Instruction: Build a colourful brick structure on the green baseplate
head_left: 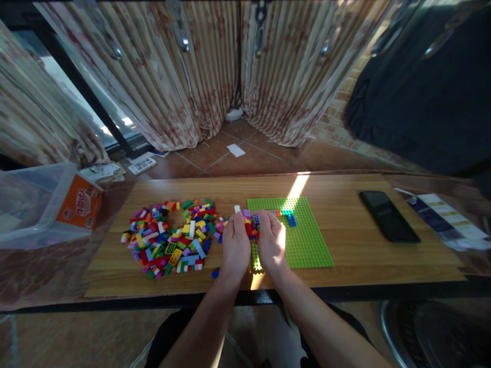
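My left hand (235, 244) and my right hand (270, 240) are close together over the left edge of a green baseplate (307, 240). Both have their fingers curled round a small cluster of joined bricks (251, 227), red, purple and yellow, held between them. A few bricks, blue and teal among them, are pressed onto the plate (288, 215) just beyond my right hand. A wide pile of loose coloured bricks (171, 237) lies on the wooden table (345, 271) to the left of my left hand.
A black phone (388, 215) lies on the table to the right, with printed leaflets (445, 220) past it. A clear plastic bin (34, 204) with an orange box (80, 202) stands at the far left. Curtains hang behind the table.
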Tool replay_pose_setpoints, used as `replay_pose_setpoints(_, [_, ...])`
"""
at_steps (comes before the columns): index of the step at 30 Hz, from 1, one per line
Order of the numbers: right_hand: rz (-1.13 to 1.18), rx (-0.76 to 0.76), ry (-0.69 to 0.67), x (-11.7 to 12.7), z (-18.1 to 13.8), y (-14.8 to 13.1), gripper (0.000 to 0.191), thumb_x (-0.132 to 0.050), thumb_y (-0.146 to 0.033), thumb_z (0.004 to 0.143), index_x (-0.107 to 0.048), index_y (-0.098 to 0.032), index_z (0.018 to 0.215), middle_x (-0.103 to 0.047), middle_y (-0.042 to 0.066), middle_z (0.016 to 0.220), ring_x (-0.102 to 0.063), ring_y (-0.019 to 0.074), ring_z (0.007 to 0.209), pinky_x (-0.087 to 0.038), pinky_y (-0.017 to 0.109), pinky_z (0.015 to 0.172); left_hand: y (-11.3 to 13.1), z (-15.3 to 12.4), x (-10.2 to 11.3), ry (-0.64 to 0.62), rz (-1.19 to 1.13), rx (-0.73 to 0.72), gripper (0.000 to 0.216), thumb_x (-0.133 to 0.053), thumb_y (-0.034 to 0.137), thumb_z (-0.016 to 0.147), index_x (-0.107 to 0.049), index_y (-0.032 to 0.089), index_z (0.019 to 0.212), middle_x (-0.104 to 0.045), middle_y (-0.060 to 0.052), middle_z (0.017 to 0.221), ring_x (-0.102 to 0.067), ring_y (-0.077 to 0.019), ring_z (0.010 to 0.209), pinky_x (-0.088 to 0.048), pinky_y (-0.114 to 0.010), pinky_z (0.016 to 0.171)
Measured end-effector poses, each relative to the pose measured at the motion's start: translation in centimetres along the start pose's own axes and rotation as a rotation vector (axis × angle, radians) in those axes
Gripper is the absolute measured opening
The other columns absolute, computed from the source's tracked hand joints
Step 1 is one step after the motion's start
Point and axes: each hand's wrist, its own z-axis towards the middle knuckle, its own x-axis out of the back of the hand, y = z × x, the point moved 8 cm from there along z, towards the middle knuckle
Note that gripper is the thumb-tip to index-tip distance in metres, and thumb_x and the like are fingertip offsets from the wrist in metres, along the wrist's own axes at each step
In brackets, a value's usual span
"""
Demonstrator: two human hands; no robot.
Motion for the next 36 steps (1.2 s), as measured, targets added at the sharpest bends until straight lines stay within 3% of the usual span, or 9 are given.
replay_pose_setpoints(6, [0.347,-0.387,-0.053,-1.4,-0.4,2.1,0.037,-0.052,-0.053,0.08,-0.063,-0.018,0.077,-0.054,-0.002,0.056,-0.044,0.0099,0.043,-0.024,0.021,0.035,-0.6,0.1,0.5,0.018,-0.064,0.02,0.034,-0.041,0.048,0.091,-0.057,0.021,0.077,-0.063,-0.002,0.077,-0.057,-0.018,0.075,-0.045,-0.03,0.074])
replay_pose_setpoints(10, [0.367,-0.432,-0.062,-2.0,-0.7,2.5,0.032,-0.06,-0.05,0.076,-0.063,-0.018,0.076,-0.054,-0.003,0.055,-0.039,0.0082,0.041,-0.023,0.02,0.034,-1.1,0.8,1.6,0.037,0.027,-0.008,0.035,-0.043,0.048,0.089,-0.058,0.021,0.074,-0.063,-0.003,0.075,-0.056,-0.0182,0.073,-0.042,-0.029,0.069])
replay_pose_setpoints(16, [0.338,-0.469,-0.164,-3.3,-1.3,3.8,0.041,-0.056,-0.059,0.08,-0.062,-0.019,0.089,-0.051,-0.005,0.057,-0.035,0.007,0.037,-0.022,0.02,0.034,-1.3,2.2,4.4,0.121,0.095,0.012,0.032,-0.047,0.045,0.086,-0.061,0.021,0.071,-0.064,-0.002,0.072,-0.056,-0.0181,0.07,-0.041,-0.028,0.066])
replay_pose_setpoints(19, [0.128,-0.328,-0.195,-3.2,-0.9,3.3,0.042,-0.048,-0.059,0.086,-0.062,-0.02,0.091,-0.057,-0.001,0.067,-0.042,0.0093,0.044,-0.03,0.022,0.039,-1.4,2.6,5.4,0.156,0.082,0.032,0.031,-0.048,0.044,0.084,-0.061,0.021,0.069,-0.062,-0.001,0.067,-0.055,-0.0177,0.067,-0.041,-0.027,0.063])
replay_pose_setpoints(22, [-0.179,-0.035,-0.218,-3.4,-0.3,1.5,0.04,-0.042,-0.054,0.092,-0.064,-0.021,0.085,-0.061,0.002,0.073,-0.053,0.0144,0.06,-0.042,0.027,0.056,-1.4,2.8,5.9,0.165,0.082,0.037,0.027,-0.048,0.04,0.082,-0.063,0.021,0.07,-0.065,-0.001,0.073,-0.057,-0.018,0.072,-0.043,-0.028,0.067])
replay_pose_setpoints(25, [-0.406,0.155,-0.235,-4.1,-0.3,0.4,0.038,-0.04,-0.047,0.095,-0.066,-0.022,0.084,-0.065,0.006,0.08,-0.058,0.019,0.075,-0.043,0.032,0.071,-1.3,2.9,6.0,0.146,0.06,0.041,0.025,-0.047,0.037,0.08,-0.063,0.021,0.07,-0.066,-0.001,0.076,-0.058,-0.0184,0.075,-0.044,-0.028,0.068])
replay_pose_setpoints(31, [-0.503,0.23,-0.278,-4.9,-0.2,-0.1,0.035,-0.041,-0.042,0.096,-0.069,-0.021,0.092,-0.065,0.008,0.09,-0.059,0.0207,0.085,-0.044,0.035,0.08,-1.1,2.5,5.8,0.124,-0.079,0.135,0.021,-0.051,0.037,0.078,-0.061,0.02,0.071,-0.061,0.0,0.073,-0.055,-0.0153,0.069,-0.043,-0.024,0.058])
replay_pose_setpoints(36, [-0.445,0.238,-0.183,-3.6,0.2,-1.0,0.033,-0.045,-0.042,0.095,-0.068,-0.021,0.088,-0.065,0.007,0.088,-0.06,0.0198,0.082,-0.045,0.034,0.078,-1.9,2.2,5.2,0.073,-0.183,0.256,0.022,-0.056,0.041,0.076,-0.058,0.019,0.074,-0.057,0.003,0.064,-0.053,-0.0131,0.058,-0.042,-0.023,0.054])
